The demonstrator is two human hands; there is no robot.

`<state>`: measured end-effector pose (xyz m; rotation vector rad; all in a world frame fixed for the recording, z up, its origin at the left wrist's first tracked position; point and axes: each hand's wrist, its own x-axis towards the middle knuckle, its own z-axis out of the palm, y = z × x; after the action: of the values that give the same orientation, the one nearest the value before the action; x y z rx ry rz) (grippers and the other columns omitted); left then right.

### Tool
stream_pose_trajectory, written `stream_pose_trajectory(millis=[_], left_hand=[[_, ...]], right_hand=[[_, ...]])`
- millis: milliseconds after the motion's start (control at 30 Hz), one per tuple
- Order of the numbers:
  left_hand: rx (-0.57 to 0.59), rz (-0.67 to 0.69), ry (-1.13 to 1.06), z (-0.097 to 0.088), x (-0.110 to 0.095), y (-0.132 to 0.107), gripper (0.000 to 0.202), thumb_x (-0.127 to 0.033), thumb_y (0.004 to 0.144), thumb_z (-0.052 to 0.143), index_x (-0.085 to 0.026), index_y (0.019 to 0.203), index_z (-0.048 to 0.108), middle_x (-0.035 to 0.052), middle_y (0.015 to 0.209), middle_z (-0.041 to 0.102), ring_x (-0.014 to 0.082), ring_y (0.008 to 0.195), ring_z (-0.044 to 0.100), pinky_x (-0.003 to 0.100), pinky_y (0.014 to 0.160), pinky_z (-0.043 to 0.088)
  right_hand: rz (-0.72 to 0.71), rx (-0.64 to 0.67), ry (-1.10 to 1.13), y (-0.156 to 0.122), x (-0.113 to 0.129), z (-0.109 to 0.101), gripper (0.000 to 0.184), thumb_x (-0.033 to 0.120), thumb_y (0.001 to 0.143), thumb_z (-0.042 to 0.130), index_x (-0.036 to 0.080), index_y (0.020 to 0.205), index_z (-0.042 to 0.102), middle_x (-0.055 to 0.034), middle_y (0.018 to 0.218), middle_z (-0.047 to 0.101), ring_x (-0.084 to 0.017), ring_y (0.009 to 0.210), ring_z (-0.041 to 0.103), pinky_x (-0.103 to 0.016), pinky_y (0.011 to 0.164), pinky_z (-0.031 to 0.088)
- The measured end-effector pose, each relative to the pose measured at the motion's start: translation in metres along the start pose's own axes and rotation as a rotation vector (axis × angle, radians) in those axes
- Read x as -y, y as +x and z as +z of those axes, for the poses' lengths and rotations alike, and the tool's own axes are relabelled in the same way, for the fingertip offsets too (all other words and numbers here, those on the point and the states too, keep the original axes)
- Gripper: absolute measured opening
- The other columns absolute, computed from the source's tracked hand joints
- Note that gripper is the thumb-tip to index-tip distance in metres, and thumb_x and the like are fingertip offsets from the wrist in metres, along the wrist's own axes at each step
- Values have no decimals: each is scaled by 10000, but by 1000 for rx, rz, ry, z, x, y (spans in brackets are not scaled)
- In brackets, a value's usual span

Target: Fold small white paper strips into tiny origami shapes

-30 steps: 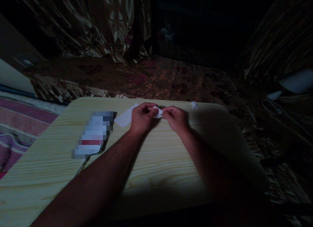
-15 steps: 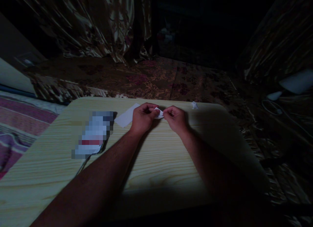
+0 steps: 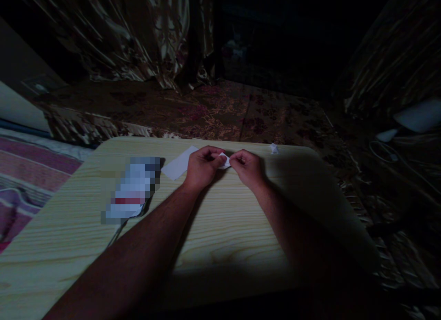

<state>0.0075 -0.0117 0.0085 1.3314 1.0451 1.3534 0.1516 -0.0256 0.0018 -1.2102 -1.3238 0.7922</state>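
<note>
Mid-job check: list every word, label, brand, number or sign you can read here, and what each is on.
No readable text anywhere.
Pixelated item on the table: blocked out, so any lettering on it cannot be read.
Held paper, flat white paper, small folded piece: no writing discernible.
</note>
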Motion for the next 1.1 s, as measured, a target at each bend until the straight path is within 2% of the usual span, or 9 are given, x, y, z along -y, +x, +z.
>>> stream_pose_trajectory(millis=[367,633,1100], left_hand=[[50,-1,15,-4,6,4,251,-366,677,753,-139,746,672,33,699,671,119,598,578,247,613,471],[51,-38,-1,-5,5,4,240,-354,677,750,-135,737,672,31,684,666,113,578,565,239,588,461],[42,-16,-17,-3,0,2,262,-369,648,769,-137,733,679,48,716,688,128,610,595,254,622,485]], right_hand=[[-29,-19,28,-1,0,-1,88,249,706,601,167,708,633,20,620,600,-110,569,529,-223,536,396],[-7,-11,16,-2,2,0,97,260,700,602,167,706,626,21,610,602,-109,559,526,-217,525,390],[-7,-3,-12,-3,7,0,82,250,711,599,172,706,625,21,632,606,-112,597,548,-218,561,412]])
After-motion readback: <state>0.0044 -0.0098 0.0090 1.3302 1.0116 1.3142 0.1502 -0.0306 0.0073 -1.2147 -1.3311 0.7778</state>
